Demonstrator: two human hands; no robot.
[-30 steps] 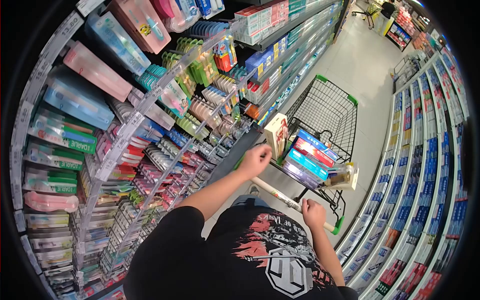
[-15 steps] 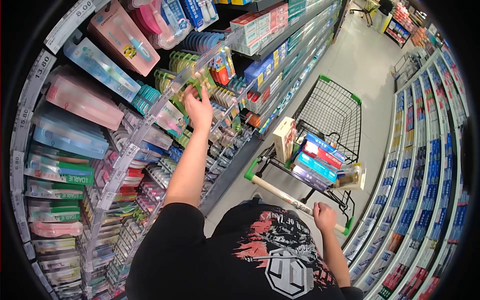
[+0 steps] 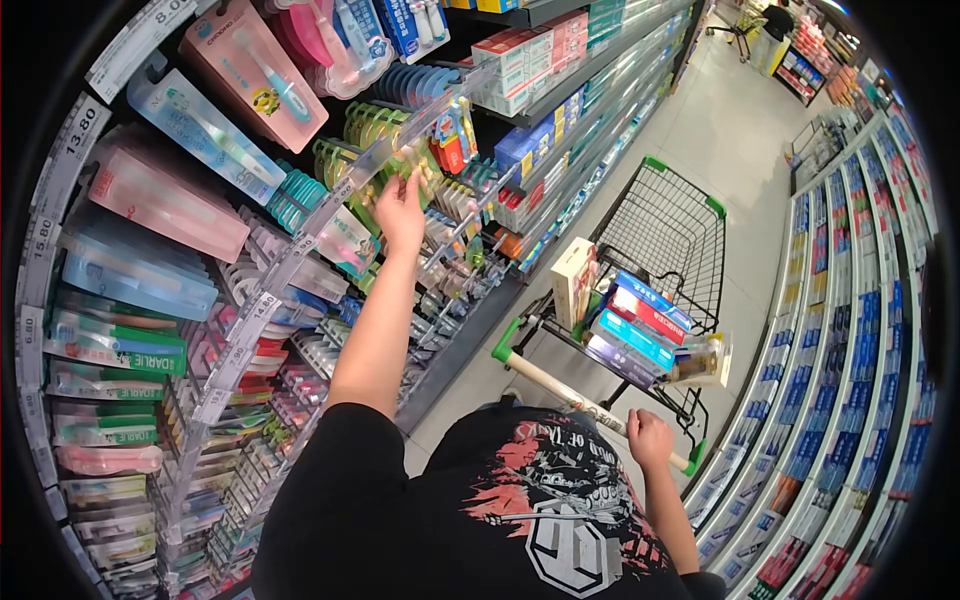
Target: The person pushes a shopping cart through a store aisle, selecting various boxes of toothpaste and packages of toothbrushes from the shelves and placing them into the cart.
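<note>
My left hand [image 3: 400, 210] is raised to the toothbrush rack, its fingers closed on a green and yellow package [image 3: 408, 165] hanging behind the clear price rail. My right hand [image 3: 650, 436] is wrapped round the pale handle [image 3: 560, 388] of a shopping cart, near its right end. Several boxes lie in the near part of the cart, among them a red box [image 3: 645, 306], a teal box [image 3: 634, 338] and an upright cream box [image 3: 574, 280].
Hanging toothbrush packs, such as a pink one [image 3: 255, 75], fill the left shelves. Curved shelves [image 3: 850, 350] of boxed goods line the right side. The cart's wire basket [image 3: 665, 235] stands in the aisle [image 3: 690, 120]. A person [image 3: 775, 25] is far off at the top.
My left hand stays at the rack, its fingers now more closed round the green package. The view has shifted slightly, and more of the distant person shows. My right hand remains on the handle.
</note>
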